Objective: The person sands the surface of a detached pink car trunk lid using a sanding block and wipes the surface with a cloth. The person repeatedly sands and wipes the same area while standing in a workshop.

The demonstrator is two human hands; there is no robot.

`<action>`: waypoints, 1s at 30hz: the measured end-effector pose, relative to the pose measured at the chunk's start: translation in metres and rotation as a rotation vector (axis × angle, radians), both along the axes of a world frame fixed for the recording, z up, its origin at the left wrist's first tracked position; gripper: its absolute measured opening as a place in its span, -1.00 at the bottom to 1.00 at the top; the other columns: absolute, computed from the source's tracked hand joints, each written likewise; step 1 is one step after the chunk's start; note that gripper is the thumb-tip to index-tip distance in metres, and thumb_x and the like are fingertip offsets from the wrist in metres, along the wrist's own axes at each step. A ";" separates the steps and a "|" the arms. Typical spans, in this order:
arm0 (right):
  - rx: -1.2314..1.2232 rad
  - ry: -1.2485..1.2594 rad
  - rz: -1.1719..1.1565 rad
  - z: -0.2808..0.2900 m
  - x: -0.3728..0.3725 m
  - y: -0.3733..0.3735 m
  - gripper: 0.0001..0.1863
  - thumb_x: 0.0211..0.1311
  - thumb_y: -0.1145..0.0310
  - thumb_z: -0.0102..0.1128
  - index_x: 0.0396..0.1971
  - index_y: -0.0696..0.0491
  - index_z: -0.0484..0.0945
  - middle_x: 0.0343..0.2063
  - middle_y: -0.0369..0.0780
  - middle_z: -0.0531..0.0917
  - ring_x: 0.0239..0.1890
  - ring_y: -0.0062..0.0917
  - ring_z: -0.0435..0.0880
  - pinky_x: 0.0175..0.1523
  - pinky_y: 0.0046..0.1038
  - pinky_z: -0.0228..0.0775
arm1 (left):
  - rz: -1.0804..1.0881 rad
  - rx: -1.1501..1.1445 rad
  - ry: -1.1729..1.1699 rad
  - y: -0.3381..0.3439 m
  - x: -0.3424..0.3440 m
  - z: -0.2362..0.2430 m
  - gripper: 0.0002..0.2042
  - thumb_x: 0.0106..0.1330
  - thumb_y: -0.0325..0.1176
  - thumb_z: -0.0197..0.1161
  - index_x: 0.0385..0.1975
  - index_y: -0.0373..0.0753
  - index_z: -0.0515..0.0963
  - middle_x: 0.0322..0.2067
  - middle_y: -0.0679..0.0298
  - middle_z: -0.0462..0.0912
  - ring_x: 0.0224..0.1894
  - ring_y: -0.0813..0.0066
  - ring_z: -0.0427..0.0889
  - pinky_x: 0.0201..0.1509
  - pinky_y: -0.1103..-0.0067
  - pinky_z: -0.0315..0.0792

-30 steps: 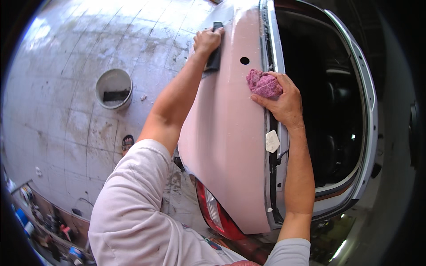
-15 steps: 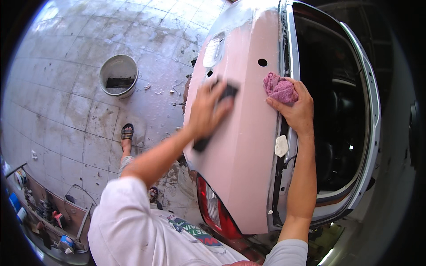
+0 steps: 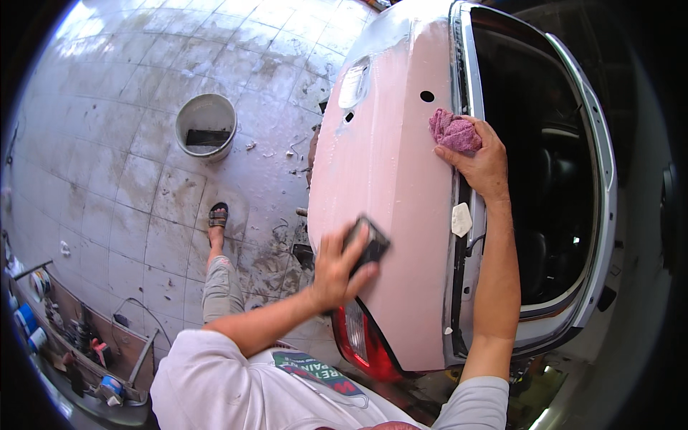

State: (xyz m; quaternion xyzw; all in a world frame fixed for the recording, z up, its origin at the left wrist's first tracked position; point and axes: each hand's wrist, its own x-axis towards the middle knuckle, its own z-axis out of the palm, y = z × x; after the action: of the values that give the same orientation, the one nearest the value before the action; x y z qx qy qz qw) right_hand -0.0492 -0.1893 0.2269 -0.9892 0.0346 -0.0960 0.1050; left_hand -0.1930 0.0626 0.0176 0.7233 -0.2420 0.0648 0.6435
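Observation:
Pressed on the pale pink car panel [image 3: 412,186] is a dark sanding block [image 3: 373,247], somewhat blurred, with the fingers of my left hand [image 3: 335,269] closed around it. It lies not far above the red and clear tail light [image 3: 358,337]. Farther off and to the right, my right hand [image 3: 489,161] grips a bunched pink cloth [image 3: 456,135] at the panel's edge beside the rear window opening. Below that hand, a small off-white piece [image 3: 461,220] sits on the dark seam. The panel has a round dark hole and a recess toward its far end.
On the tiled floor to the left stands a pale bucket [image 3: 180,129] with a dark block [image 3: 208,137] inside. Scraps and wet patches lie around it. A rack [image 3: 136,358] with tools and cans is at the lower left. My sandalled foot [image 3: 218,215] rests on the floor.
My left hand and the sanding block have come nearer to me along the panel, toward the tail light. My right hand still holds the cloth at the same edge. The view has shifted slightly.

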 end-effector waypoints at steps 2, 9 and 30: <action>0.007 0.012 -0.009 -0.001 -0.001 -0.002 -0.26 -0.07 -0.03 0.78 0.10 0.00 0.69 0.00 -0.21 0.76 0.02 -0.35 0.80 0.17 -0.29 0.68 | -0.067 -0.021 -0.037 0.001 0.009 -0.010 -0.30 0.41 -0.05 0.40 0.47 -0.30 0.44 0.35 -0.26 0.41 0.26 -0.24 0.48 0.40 0.07 0.37; 0.030 0.025 -0.022 0.006 -0.008 0.010 -0.25 -0.08 0.06 0.81 0.12 0.04 0.68 -0.05 -0.22 0.75 0.00 -0.37 0.78 0.18 -0.33 0.65 | 0.074 0.052 0.065 -0.110 0.329 -0.019 -0.36 0.50 0.14 0.18 0.28 -0.34 0.61 0.18 -0.25 0.62 0.30 -0.21 0.50 0.40 0.16 0.38; -0.114 0.019 -0.090 -0.009 -0.006 0.000 -0.13 -0.09 -0.17 0.76 0.23 -0.09 0.66 0.11 -0.19 0.76 0.12 -0.32 0.80 0.27 -0.28 0.66 | -0.081 -0.063 -0.039 -0.094 0.306 -0.040 -0.59 0.55 -0.08 0.22 0.21 -0.20 0.68 0.27 -0.25 0.59 0.33 -0.23 0.48 0.49 0.16 0.28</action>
State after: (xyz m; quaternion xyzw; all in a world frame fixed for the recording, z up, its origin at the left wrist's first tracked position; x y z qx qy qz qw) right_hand -0.0549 -0.1890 0.2177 -0.9919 0.0743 -0.0931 0.0440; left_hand 0.1125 -0.0315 -0.0224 0.6909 -0.2812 0.0605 0.6633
